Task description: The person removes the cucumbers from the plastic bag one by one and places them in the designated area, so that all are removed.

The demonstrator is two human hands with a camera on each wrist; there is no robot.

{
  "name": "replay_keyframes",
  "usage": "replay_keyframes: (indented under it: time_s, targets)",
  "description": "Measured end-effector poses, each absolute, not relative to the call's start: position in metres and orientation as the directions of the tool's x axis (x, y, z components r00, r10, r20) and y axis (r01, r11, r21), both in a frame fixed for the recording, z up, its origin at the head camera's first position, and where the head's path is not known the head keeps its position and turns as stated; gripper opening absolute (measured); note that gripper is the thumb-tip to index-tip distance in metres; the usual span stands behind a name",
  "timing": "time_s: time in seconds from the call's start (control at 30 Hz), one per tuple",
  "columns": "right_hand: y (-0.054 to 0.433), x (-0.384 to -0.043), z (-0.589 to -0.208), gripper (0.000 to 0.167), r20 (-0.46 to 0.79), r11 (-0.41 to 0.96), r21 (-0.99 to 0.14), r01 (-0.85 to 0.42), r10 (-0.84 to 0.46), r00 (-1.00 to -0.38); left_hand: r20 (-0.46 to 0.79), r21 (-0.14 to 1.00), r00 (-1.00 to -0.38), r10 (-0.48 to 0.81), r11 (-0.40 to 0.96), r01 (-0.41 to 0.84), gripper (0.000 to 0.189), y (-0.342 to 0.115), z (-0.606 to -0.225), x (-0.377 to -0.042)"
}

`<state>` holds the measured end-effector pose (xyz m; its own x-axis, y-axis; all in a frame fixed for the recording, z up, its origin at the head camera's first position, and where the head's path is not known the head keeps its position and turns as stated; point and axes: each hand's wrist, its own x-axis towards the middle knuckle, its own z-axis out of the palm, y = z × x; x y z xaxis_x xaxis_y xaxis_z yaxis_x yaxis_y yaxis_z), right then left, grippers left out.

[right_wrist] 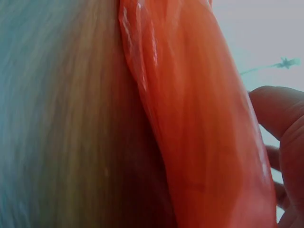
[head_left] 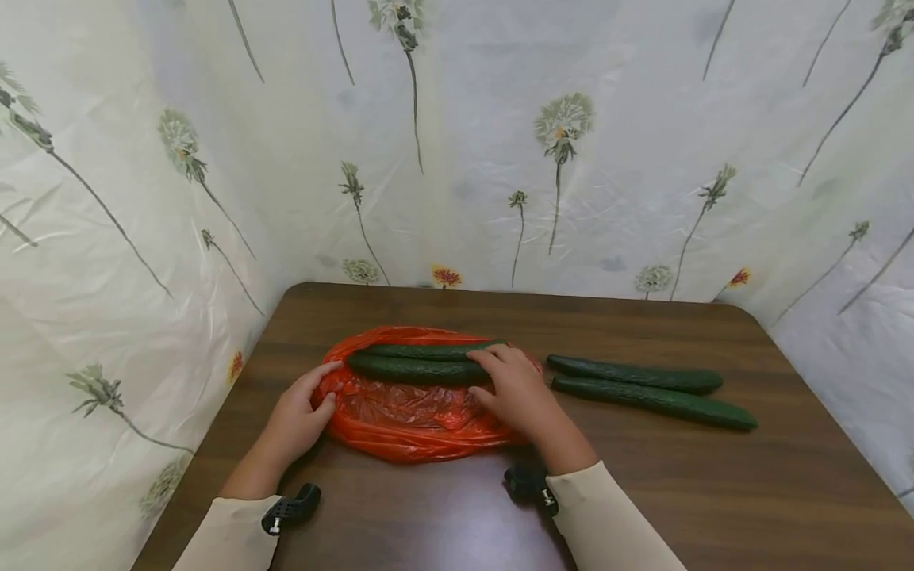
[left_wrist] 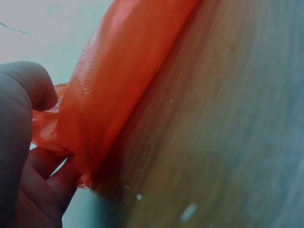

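An orange-red plastic bag (head_left: 421, 440) lies spread open on the table, its rim rolled into a ring. Inside it, two long dark green cucumbers lie side by side: a rear cucumber (head_left: 421, 350) and a front cucumber (head_left: 414, 369). My left hand (head_left: 298, 412) pinches the bag's left rim, thumb on the inner side; the left wrist view shows the plastic between thumb and fingers. Over the right end of the cucumbers, my right hand (head_left: 517, 388) holds the front one, fingers across the top and thumb on the near side. The hand covers that end.
Two more cucumbers lie on the table right of the bag, a rear cucumber (head_left: 635, 374) and a front cucumber (head_left: 653, 402). The brown wooden table (head_left: 714, 492) meets a flower-printed sheet (head_left: 464, 159) at its back and sides.
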<state>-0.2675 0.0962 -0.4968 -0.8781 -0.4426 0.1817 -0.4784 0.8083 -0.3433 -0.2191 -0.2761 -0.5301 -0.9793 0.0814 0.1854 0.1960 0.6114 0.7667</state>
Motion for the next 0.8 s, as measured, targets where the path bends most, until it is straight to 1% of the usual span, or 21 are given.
replay_keyframes:
  time_s: [0.17,0.47,0.67,0.8]
  targets:
    - [0.087,-0.269,-0.499,0.065,0.136,0.810,-0.359,-0.464,-0.446,-0.885,0.176,0.764,-0.981,0.080,0.617,0.187,0.051,-0.277,-0.531,-0.219]
    - [0.076,-0.272,-0.500,0.066,0.144,0.813,-0.345,-0.470,-0.449,-0.882,0.184,0.761,-0.978,0.094,0.616,0.202,0.051,-0.276,-0.529,-0.222]
    - [0.066,-0.275,-0.497,0.067,0.127,0.823,-0.298,-0.483,-0.468,-0.875,0.185,0.759,-0.978,0.093,0.618,0.202,0.051,-0.276,-0.528,-0.221]
    - [0.058,-0.277,-0.494,0.067,0.143,0.817,-0.275,-0.507,-0.487,-0.862,0.195,0.760,-0.977,0.086,0.617,0.206,0.051,-0.276,-0.528,-0.219]
